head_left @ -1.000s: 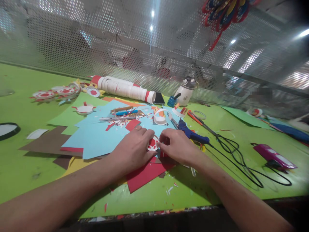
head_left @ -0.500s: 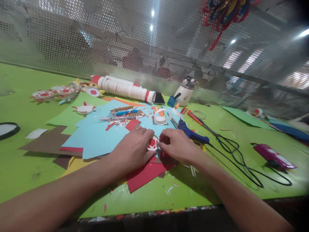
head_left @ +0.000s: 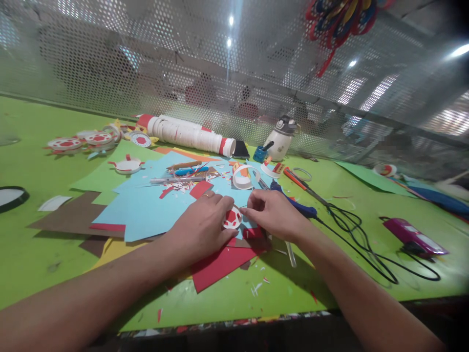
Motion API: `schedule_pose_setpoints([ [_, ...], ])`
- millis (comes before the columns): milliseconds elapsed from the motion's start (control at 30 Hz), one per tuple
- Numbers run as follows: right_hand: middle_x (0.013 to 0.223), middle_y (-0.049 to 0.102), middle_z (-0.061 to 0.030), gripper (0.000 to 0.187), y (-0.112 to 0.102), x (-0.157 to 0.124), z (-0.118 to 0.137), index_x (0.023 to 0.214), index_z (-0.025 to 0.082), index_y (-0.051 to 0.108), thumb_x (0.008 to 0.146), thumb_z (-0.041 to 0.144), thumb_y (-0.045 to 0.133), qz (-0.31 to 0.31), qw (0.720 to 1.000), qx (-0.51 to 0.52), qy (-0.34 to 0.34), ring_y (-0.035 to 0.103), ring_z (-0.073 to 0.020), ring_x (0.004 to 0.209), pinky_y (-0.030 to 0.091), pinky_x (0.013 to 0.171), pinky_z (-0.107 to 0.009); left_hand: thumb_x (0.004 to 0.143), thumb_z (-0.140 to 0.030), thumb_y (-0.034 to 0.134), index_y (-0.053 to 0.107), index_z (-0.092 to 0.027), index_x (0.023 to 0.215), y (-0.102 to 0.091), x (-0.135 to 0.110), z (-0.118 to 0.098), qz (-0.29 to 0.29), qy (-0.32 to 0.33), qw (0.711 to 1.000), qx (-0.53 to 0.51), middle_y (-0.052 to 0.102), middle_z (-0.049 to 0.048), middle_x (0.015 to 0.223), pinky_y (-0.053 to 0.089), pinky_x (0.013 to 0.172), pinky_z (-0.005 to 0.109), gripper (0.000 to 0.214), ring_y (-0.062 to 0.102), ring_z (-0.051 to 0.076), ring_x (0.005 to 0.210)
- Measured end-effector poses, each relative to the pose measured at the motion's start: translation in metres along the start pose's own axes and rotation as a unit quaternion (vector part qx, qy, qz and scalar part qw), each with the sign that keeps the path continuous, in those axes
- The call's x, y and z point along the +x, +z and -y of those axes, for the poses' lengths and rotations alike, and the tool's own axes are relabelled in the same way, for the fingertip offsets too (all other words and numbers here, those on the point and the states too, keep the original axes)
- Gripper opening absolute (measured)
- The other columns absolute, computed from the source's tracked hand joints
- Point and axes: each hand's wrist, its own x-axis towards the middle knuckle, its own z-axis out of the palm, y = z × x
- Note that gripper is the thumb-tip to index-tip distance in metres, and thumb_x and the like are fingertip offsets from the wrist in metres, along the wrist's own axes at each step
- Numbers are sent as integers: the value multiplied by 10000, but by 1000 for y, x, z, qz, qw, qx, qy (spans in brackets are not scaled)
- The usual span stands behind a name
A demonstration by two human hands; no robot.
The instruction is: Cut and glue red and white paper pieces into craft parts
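A small white paper disc (head_left: 232, 218) with red patches sits between my hands, over the light blue paper (head_left: 154, 210). My left hand (head_left: 207, 222) grips the disc by its left side, fingers on top and thumb below. At the disc's right edge, my right hand (head_left: 273, 212) has its thumb and finger pinched together; whether a small piece is in the pinch is too small to make out. Red paper (head_left: 220, 266) lies beneath my wrists. Just beyond my right hand is a blue glue gun (head_left: 300, 208), and a curled white paper ring (head_left: 244, 182) stands further back.
Finished-looking red and white paper discs (head_left: 66, 144) lie at the left. Behind are a long stack of white paper rings (head_left: 186, 134), a flask (head_left: 281, 139) and a blue pot (head_left: 260, 154). Black cables (head_left: 351, 234) and a purple device (head_left: 414, 237) occupy the right. A perforated screen (head_left: 146, 63) borders the table.
My right hand has shifted slightly up and right, uncovering more of the disc's right edge and the red paper below. My left hand keeps its hold in about the same place.
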Motion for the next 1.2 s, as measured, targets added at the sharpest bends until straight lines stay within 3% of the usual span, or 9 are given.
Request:
schedule_pose_setpoints([
  [1200,590,535,30,201,6,3,-4,628,185,520,762,186,670,33,999,19,8,465,-118,568,323,513,-245,832,-312,595,555,-150,995,0,-1,0,0,5,1000,-5,616,103,891,441,724,386,233,535,284,889],
])
